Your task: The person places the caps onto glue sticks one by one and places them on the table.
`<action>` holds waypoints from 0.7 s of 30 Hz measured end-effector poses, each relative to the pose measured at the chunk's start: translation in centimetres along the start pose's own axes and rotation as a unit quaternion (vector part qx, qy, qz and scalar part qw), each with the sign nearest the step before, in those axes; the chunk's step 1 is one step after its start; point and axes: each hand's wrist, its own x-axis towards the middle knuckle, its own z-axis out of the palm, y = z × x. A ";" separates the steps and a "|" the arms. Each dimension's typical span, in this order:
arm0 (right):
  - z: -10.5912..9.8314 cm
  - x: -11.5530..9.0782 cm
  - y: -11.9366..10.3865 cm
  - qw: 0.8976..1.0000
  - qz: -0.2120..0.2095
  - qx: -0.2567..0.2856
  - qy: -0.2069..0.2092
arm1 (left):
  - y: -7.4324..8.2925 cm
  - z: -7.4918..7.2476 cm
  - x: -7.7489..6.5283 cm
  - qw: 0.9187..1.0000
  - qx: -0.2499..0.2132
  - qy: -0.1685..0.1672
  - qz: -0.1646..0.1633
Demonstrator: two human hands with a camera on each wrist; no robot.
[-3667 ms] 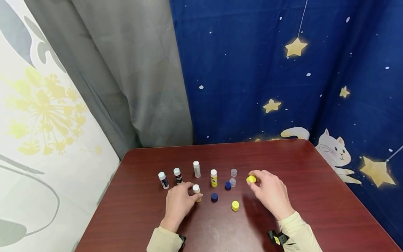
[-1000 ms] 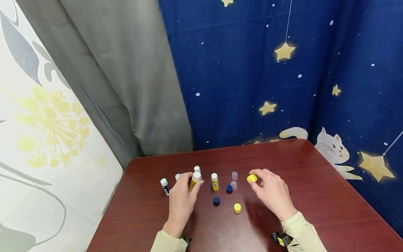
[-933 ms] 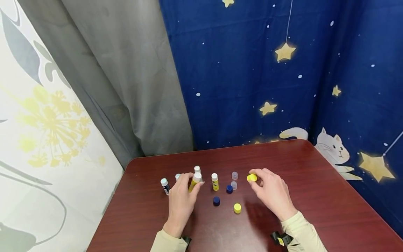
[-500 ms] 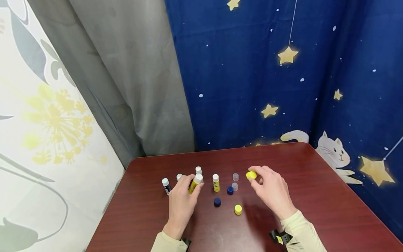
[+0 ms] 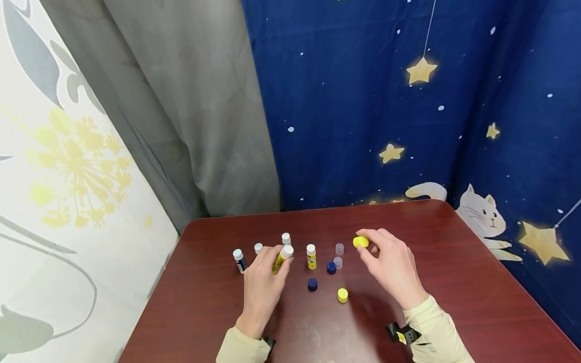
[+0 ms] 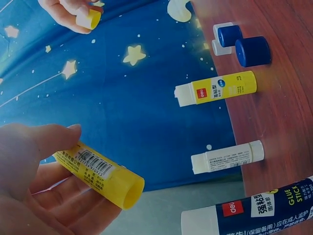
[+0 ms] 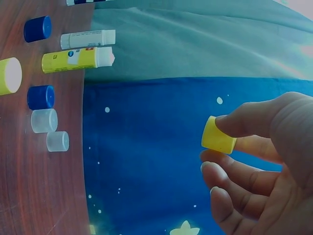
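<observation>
My left hand (image 5: 263, 290) holds a yellow glue stick (image 6: 105, 174) above the table, its white end tilted to the right in the head view. The thumb and fingers grip its barrel, and its yellow base faces the left wrist camera. On the right, my right hand (image 5: 392, 264) pinches a yellow cap (image 7: 218, 136) between thumb and fingers, also off the table. Between the hands stand an uncapped yellow glue stick (image 5: 311, 258), two blue caps (image 5: 312, 284), two clear caps (image 5: 339, 248) and another yellow cap (image 5: 342, 295).
A white glue stick (image 6: 230, 157) stands behind my left hand. Two dark glue sticks (image 5: 239, 261) are farther left, one mostly hidden by the hand. The brown table (image 5: 195, 312) ends at a grey curtain (image 5: 227, 151) and a blue star-print curtain (image 5: 340, 126).
My left hand has lifted the yellow glue stick off the table and tipped it rightward. The right hand, still pinching its yellow cap, has risen slightly. The loose caps stay where they were.
</observation>
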 end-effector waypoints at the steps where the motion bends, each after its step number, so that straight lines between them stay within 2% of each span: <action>1: 0.0 0.0 0.0 1.000 0.001 0.002 0.001 | 0.0 0.0 0.0 1.000 0.000 -0.001 -0.001; 10: -0.1 0.2 -0.4 1.000 -0.008 0.014 0.011 | 0.1 0.3 -0.1 1.000 -0.001 -0.010 -0.001; 21: -0.2 0.5 -1.0 0.998 -0.036 0.033 0.029 | 0.0 0.4 -0.1 1.000 0.001 -0.002 0.006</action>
